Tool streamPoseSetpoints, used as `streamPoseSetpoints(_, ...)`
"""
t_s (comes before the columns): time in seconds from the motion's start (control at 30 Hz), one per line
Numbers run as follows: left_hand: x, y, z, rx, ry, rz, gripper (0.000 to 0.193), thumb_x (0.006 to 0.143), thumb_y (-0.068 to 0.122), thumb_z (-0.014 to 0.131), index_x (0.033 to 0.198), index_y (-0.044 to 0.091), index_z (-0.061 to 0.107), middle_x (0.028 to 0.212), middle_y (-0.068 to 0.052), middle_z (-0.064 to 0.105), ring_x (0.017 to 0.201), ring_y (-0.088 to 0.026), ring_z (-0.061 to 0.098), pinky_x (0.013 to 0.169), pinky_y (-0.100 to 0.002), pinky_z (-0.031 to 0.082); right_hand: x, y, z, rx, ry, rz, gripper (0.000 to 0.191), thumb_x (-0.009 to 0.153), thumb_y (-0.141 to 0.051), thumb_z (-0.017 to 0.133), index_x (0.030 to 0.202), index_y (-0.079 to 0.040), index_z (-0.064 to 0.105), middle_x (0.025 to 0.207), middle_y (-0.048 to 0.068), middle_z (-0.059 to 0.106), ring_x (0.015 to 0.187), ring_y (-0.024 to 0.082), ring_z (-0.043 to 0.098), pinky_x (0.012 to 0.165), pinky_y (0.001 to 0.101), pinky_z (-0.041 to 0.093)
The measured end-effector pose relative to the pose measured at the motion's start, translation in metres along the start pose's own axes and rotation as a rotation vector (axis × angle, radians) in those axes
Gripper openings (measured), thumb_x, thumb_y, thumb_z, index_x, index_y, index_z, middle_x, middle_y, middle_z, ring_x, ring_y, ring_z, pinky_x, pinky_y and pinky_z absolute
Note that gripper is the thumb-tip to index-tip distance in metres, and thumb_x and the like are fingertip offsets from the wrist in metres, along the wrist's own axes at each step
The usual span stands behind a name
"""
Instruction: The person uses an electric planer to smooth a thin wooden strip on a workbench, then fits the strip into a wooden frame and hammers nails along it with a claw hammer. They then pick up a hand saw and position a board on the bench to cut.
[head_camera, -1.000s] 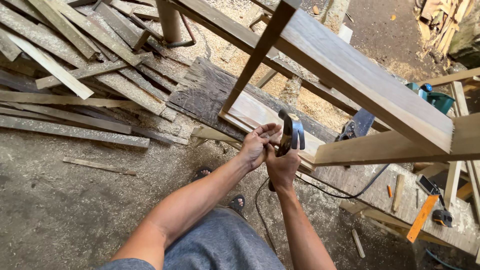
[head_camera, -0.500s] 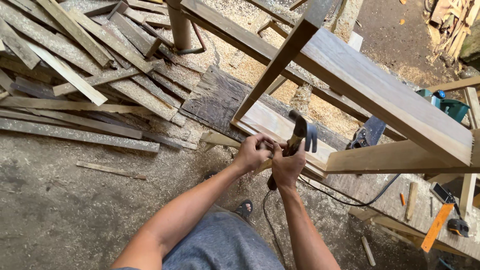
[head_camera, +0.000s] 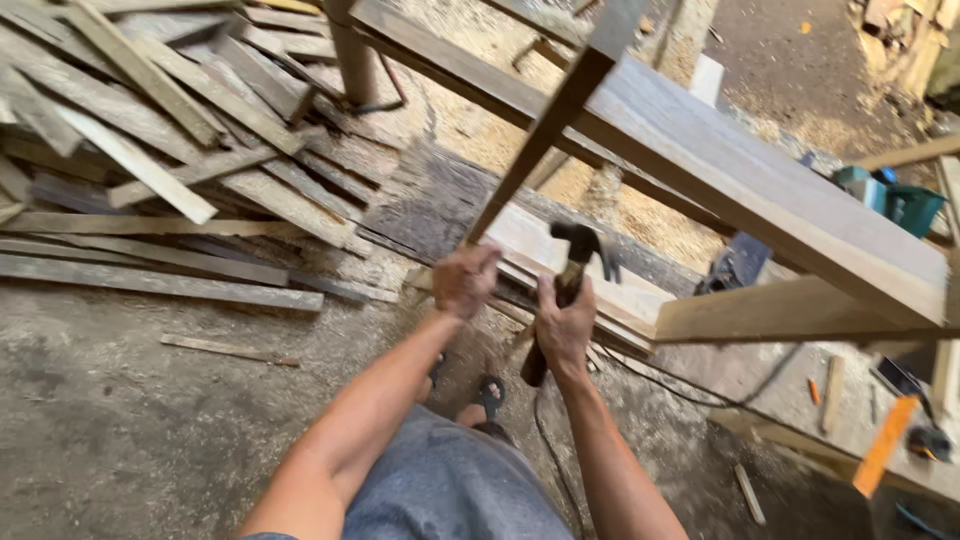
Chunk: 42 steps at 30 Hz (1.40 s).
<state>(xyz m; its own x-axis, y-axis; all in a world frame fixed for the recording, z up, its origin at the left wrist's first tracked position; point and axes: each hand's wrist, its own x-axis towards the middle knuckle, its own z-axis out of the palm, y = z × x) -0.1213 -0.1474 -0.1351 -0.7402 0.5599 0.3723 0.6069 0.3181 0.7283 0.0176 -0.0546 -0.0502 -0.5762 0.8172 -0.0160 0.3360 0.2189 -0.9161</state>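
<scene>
Two hands work close together at the foot of a slanting wooden strip (head_camera: 545, 135) that leans up against a plank frame (head_camera: 760, 190). The right hand (head_camera: 565, 325) has its grip shut round the handle of a claw hammer (head_camera: 568, 272), the dark head raised just above the knuckles and tipped toward the strip. The left hand (head_camera: 465, 280) is curled at the strip's lower end, fingers closed as if pinching something small there; whether it holds a nail I cannot tell, the spot is too blurred. Compared with a moment ago the hands have drawn apart: they were then almost touching, hammer head close beside the left fingers, and now a gap shows between them with the hammer lifted back. That reads to me as the back-swing of a stroke, the fastening of the strip's lower end not yet finished. The view has also shifted, so the frame sits further right and more of the board pile (head_camera: 150, 150) shows at left. Below the hands lie stacked boards (head_camera: 600, 300), a black cable (head_camera: 545, 450) trails over the concrete floor (head_camera: 120, 420), and a sandalled foot (head_camera: 490, 395) shows between the arms.
</scene>
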Motion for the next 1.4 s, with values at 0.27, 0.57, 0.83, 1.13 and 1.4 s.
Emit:
streamPoseSetpoints(0.27,0.004,-0.008,0.006,0.1,0.043,-0.151,0.009,0.097,0.029,0.071,0.104,0.025,0.074,0.074,-0.002,0.073,0.062,-0.018,0.069,0.054,-0.036,0.056,-0.009,-0.002,-0.006,0.027,-0.211,0.017,0.018,0.104,-0.024,0.053,0.102,-0.007,0.055,0.068,0.001,0.056,0.052,0.012,0.052,0.042,0.0287,0.044)
streamPoseSetpoints(0.57,0.009,-0.004,0.007,0.228,-0.078,-0.174,0.02,0.104,0.037,0.061,0.102,0.023,0.075,0.071,-0.004,0.071,0.059,-0.019,0.068,0.051,-0.036,0.054,-0.003,-0.02,0.02,-0.26,-0.234,-0.134,0.03,0.105,-0.022,0.053,0.122,0.002,0.052,0.067,0.012,0.063,0.055,0.022,0.061,0.05,0.0416,0.045)
streamPoseSetpoints(0.83,0.003,-0.013,0.012,0.204,0.004,-0.08,0.016,0.108,0.035,0.063,0.102,0.022,0.071,0.07,0.0,0.069,0.057,-0.01,0.063,0.047,-0.028,0.049,-0.005,-0.016,0.027,-0.22,-0.224,0.014,0.027,0.107,-0.026,0.047,0.115,0.0,0.052,0.067,0.011,0.063,0.054,0.022,0.063,0.047,0.0408,0.048)
streamPoseSetpoints(1.13,0.014,-0.014,-0.023,-0.038,-0.195,-0.341,0.061,0.084,0.021,0.075,0.141,0.013,0.057,0.062,-0.005,0.068,0.045,-0.016,0.06,0.042,-0.032,0.051,-0.009,-0.015,0.025,-0.112,-0.199,-0.013,0.037,0.106,-0.024,0.035,0.14,-0.008,0.041,0.068,0.007,0.054,0.047,0.016,0.048,0.036,0.0334,0.042)
streamPoseSetpoints(1.4,0.021,-0.005,-0.017,-0.029,-0.17,-0.421,0.044,0.089,0.023,0.072,0.132,0.02,0.065,0.078,-0.002,0.074,0.055,-0.016,0.069,0.044,-0.032,0.056,-0.003,-0.007,0.039,-0.01,-0.128,-0.043,0.024,0.107,-0.018,0.039,0.126,-0.005,0.044,0.073,0.008,0.054,0.049,0.016,0.049,0.035,0.034,0.046)
